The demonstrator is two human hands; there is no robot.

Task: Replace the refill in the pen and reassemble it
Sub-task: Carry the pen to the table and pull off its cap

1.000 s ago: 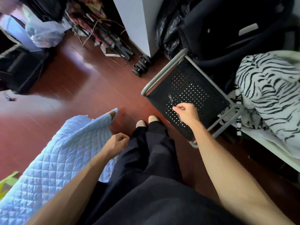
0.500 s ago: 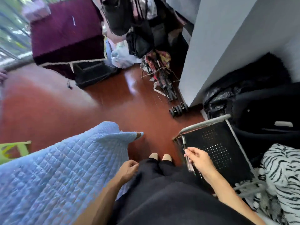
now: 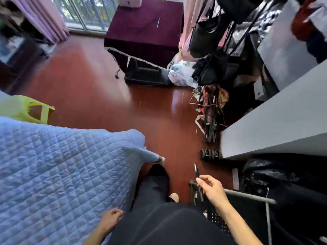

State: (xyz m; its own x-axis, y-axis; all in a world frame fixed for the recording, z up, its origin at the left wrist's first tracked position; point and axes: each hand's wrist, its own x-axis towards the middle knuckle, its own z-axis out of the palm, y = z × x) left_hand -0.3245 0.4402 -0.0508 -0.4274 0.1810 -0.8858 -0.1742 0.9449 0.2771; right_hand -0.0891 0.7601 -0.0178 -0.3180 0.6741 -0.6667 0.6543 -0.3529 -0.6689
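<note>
The right hand [image 3: 213, 190] now holds the pen [image 3: 198, 179] in the air, pinched between the thumb and the fingers, with the other fingers loosely spread. The pen is dark and thin; its far end stands out above the grip, toward the floor [image 3: 106, 85] ahead, and its near end goes down below the grip, in front of the perforated chair [image 3: 247, 196]. One second ago this hand was pressed on the chair seat, with the pen lying under the fingers. Half a second ago the pen was already lifted at the chair's edge. So the pen has left the seat and has come toward the person's legs, and the head has risen, because more of the room is in view now.

The left hand [image 3: 110, 221] is half curled and holds nothing; it rests between the blue quilt [image 3: 62, 174] and the lap, just as before.

I judge that the pick-up is done and the real work has not begun: the pen looks still assembled. The next move probably needs both hands, so the left hand should come across to take one end of the pen for unscrewing. I see no new refill near the grip.
</note>
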